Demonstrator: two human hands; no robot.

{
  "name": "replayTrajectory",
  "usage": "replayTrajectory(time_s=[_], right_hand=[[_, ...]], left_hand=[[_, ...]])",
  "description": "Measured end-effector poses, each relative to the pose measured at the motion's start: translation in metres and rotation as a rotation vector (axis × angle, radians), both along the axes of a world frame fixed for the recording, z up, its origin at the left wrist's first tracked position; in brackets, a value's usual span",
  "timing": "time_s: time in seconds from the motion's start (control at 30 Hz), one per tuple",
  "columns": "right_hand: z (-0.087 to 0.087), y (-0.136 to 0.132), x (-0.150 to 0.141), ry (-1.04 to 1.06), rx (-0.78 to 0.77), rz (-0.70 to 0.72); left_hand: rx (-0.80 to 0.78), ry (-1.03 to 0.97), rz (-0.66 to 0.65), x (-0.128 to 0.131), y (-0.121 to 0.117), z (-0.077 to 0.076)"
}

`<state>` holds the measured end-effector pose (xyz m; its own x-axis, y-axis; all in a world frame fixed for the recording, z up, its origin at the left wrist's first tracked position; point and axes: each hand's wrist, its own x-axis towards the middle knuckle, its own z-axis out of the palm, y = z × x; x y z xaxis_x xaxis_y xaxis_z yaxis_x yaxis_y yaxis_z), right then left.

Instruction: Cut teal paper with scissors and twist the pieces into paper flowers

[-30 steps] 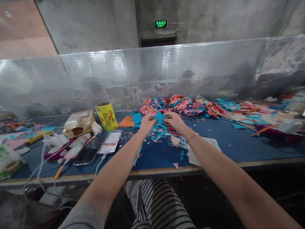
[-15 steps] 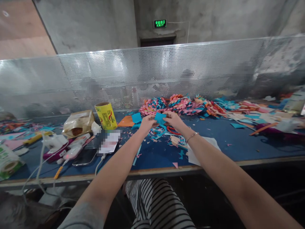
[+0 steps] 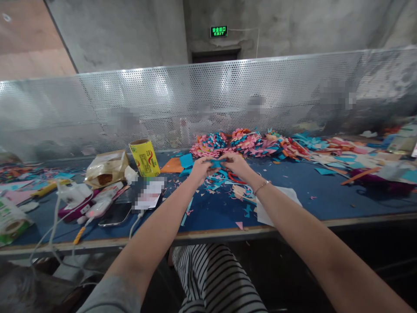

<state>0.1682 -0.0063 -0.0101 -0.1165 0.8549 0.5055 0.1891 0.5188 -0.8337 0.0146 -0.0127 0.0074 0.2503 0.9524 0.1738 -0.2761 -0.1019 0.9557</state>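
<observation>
Between my two hands is a small piece of blue paper [image 3: 215, 163], held above the blue table [image 3: 215, 213]. My left hand [image 3: 200, 168] pinches its left end and my right hand [image 3: 235, 164] its right end. The paper looks narrow, as if folded or turned edge-on; my fingers cover part of it. Beneath and around the hands lie blue, pink and cream paper scraps [image 3: 241, 192]. Just behind are bundles of pink, blue and orange cut paper [image 3: 208, 145]. Left of my left hand rest a blue paper square [image 3: 186, 161] and orange paper [image 3: 172, 165].
A yellow container [image 3: 145, 158], an opened food bag [image 3: 107, 167], a phone [image 3: 115, 214] and a purple power strip [image 3: 70, 212] with white cables occupy the left side. A white sheet [image 3: 289, 196] lies under my right forearm. Behind the table stands a perforated metal screen [image 3: 169, 104].
The blue paper showed a broader face before and now appears as a narrow strip between my fingers. Both hands stay in nearly the same place.
</observation>
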Motion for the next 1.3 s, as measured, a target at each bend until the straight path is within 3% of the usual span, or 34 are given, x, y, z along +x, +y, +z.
replayTrajectory(time_s=[0.3, 0.53, 0.8, 1.3], right_hand=[[0.0092, -0.0104, -0.0042, 0.288, -0.177, 0.074], [0.0041, -0.0084, -0.0012, 0.097, -0.03, 0.005], [0.0044, -0.0076, -0.0004, 0.117, 0.006, -0.013], [0.0053, -0.0054, 0.0027, 0.042, 0.054, -0.033]], left_hand=[[-0.028, -0.057, 0.022, -0.0031, 0.0002, 0.006], [0.047, 0.009, 0.018, -0.0023, 0.0021, 0.0022], [0.049, 0.097, 0.017, -0.0055, 0.0054, 0.0008], [0.046, 0.042, -0.032, -0.0069, 0.0099, -0.0002]])
